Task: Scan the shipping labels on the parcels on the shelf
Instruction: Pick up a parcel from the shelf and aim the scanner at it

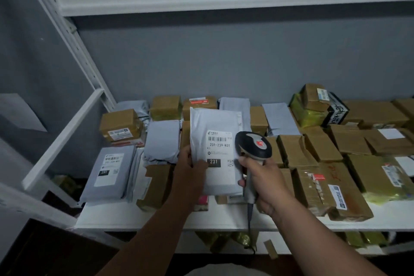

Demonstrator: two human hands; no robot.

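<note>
My left hand (190, 170) pinching a grey mailer (215, 148) upright over the shelf (156, 222), label (220, 152) facing me, my right hand (263, 177) wrapped round the scanner (254, 148) just beside it, boxes (322, 145) around

The bag (215, 141) held up is pale grey. Its label (220, 152) is white with thin black bar stripes, black numbers and a black box with white numbers. The scanner (254, 145) is black and light grey with a red mark on top. The shelf (156, 219) is white, and the wall (224, 63) behind is grey-blue. Most boxes (322, 148) are brown. One box (201, 103) has a red and white sticker. A parcel (302, 110) at the back is wrapped in yellow-green. Next to it a black box (337, 112) has white writing.
</note>
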